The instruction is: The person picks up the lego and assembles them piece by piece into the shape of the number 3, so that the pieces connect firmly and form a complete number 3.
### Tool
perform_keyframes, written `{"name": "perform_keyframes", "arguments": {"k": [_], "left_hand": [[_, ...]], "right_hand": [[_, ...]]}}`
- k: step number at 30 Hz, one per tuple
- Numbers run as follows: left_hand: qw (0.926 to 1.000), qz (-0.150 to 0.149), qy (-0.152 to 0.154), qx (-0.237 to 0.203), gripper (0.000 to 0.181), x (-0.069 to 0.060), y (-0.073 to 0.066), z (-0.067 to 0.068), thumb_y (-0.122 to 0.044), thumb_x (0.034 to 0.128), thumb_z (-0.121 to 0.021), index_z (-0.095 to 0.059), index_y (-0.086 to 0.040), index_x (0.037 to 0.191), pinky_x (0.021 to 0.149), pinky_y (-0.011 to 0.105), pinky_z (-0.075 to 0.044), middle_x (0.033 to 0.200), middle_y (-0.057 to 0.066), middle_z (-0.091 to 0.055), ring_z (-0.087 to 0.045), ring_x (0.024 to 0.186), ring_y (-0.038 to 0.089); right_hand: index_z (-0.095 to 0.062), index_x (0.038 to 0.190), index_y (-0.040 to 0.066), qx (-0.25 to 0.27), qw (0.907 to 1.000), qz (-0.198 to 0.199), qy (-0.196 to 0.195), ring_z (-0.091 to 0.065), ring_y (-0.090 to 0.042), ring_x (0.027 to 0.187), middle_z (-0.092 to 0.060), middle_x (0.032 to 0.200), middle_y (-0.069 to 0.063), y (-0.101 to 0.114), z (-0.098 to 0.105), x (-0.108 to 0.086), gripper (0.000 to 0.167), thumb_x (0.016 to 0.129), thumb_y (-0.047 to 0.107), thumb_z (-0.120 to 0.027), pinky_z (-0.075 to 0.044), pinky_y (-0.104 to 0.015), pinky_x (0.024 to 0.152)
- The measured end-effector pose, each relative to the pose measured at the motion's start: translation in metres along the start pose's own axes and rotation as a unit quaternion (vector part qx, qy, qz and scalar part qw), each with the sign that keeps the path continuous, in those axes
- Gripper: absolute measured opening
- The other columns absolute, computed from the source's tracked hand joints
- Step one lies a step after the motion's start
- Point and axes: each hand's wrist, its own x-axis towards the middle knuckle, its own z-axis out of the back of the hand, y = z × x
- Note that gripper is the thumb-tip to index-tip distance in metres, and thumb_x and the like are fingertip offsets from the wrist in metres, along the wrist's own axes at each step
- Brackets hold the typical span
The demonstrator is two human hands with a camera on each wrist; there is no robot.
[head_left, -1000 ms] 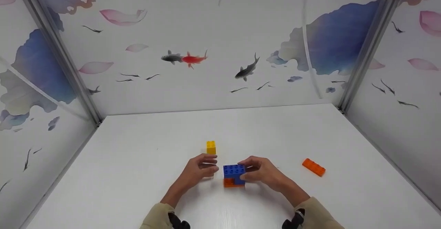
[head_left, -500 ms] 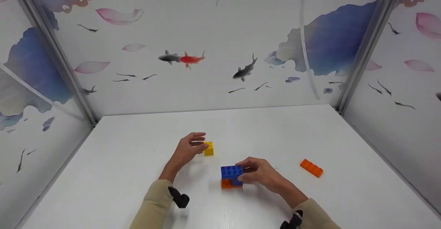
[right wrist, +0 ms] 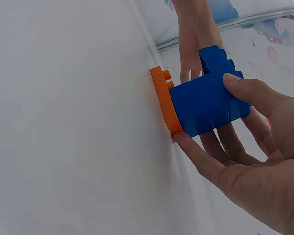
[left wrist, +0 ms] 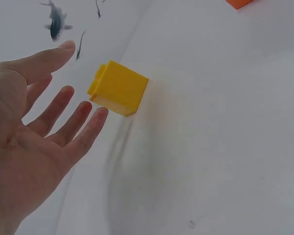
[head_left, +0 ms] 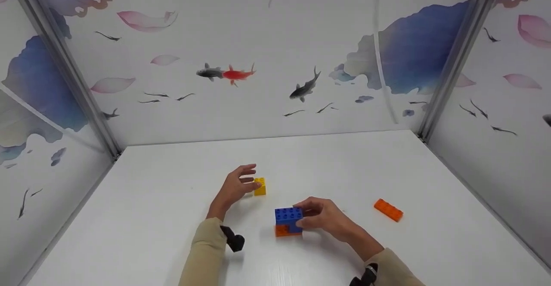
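On the white table stands a yellow block (head_left: 260, 188), with studs on top. My left hand (head_left: 236, 188) is right beside it, fingers spread; in the left wrist view the fingers of the left hand (left wrist: 46, 132) lie alongside the yellow block (left wrist: 120, 88), not curled round it. My right hand (head_left: 325, 218) grips the right end of a stack: blue blocks (head_left: 289, 213) on an orange plate (head_left: 284, 231). From the right wrist view, the thumb and fingers of the right hand (right wrist: 255, 147) hold the blue blocks (right wrist: 201, 104), and a fingertip touches the orange plate (right wrist: 165, 100).
A separate orange brick (head_left: 388, 209) lies to the right on the white table (head_left: 327, 165). White printed panels (head_left: 267, 32) enclose the table at the back and both sides. A black device is strapped at each wrist.
My left hand has moved away from beside the stack, up and left to the yellow block. The right hand keeps its grip on the blue blocks. The view has shifted slightly.
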Motion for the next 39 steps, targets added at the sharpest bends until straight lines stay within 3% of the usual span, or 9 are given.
{"name": "perform_keyframes", "arguments": {"k": [10,14,18,23,29,33,39], "left_hand": [[0.9998,0.007,-0.016,-0.013,0.062,0.004,0.017,-0.005,-0.015,0.0892,-0.075,-0.050,-0.010,0.146,0.106,0.048,-0.051,0.146,0.014,-0.054,-0.053,0.135,0.035],[0.9997,-0.005,-0.023,-0.003,0.061,0.004,0.021,-0.009,-0.012,0.0886,-0.075,-0.051,-0.008,0.144,0.109,0.048,-0.048,0.144,0.014,-0.057,-0.053,0.134,0.035],[0.9992,0.012,-0.029,0.023,0.059,0.005,0.022,-0.014,-0.009,0.0879,-0.076,-0.054,-0.008,0.143,0.114,0.047,-0.044,0.142,0.014,-0.059,-0.054,0.132,0.033],[0.9977,0.035,-0.045,0.036,0.050,0.005,0.021,-0.017,-0.006,0.0890,-0.074,-0.060,-0.007,0.137,0.115,0.047,-0.043,0.138,0.015,-0.061,-0.056,0.129,0.032],[0.9973,0.043,-0.052,0.029,0.046,0.002,0.019,-0.016,-0.007,0.0905,-0.072,-0.060,-0.007,0.135,0.112,0.045,-0.046,0.135,0.015,-0.063,-0.058,0.125,0.031],[0.9982,0.038,-0.045,0.011,0.050,0.000,0.017,-0.013,-0.008,0.0910,-0.072,-0.057,-0.007,0.139,0.105,0.043,-0.053,0.132,0.015,-0.064,-0.061,0.124,0.031],[0.9996,0.004,-0.029,0.000,0.051,-0.006,0.006,-0.008,-0.006,0.0908,-0.072,-0.056,-0.006,0.139,0.100,0.040,-0.055,0.129,0.016,-0.064,-0.065,0.120,0.032]], "right_hand": [[-0.069,0.125,0.016,-0.013,0.9999,0.000,0.000,-0.060,-0.022,0.110,-0.066,0.123,-0.007,-0.002,0.002,0.000,0.044,0.084,0.023,-0.082,-0.057,-0.032,0.096],[-0.069,0.125,0.015,-0.016,0.9999,0.003,-0.003,-0.061,-0.022,0.109,-0.066,0.122,-0.007,-0.002,0.002,0.000,0.044,0.083,0.024,-0.082,-0.057,-0.032,0.096],[-0.069,0.124,0.015,-0.017,0.9998,0.004,-0.003,-0.061,-0.022,0.108,-0.066,0.122,-0.007,-0.003,0.001,0.000,0.045,0.082,0.024,-0.083,-0.056,-0.031,0.095],[-0.070,0.124,0.017,-0.017,0.9998,0.003,-0.007,-0.060,-0.022,0.109,-0.066,0.123,-0.008,-0.004,0.001,0.000,0.044,0.082,0.023,-0.082,-0.057,-0.032,0.095],[-0.069,0.125,0.017,-0.017,0.9999,0.001,-0.004,-0.060,-0.023,0.109,-0.065,0.123,-0.008,-0.003,0.001,0.000,0.044,0.083,0.022,-0.082,-0.057,-0.032,0.095],[-0.069,0.125,0.017,-0.016,0.9999,-0.002,-0.003,-0.060,-0.023,0.110,-0.065,0.124,-0.008,-0.003,0.001,0.000,0.044,0.083,0.023,-0.082,-0.057,-0.033,0.096],[-0.069,0.124,0.017,-0.021,0.9997,-0.006,-0.012,-0.060,-0.023,0.110,-0.066,0.123,-0.008,-0.001,0.001,0.000,0.044,0.083,0.022,-0.082,-0.057,-0.033,0.096]]}}
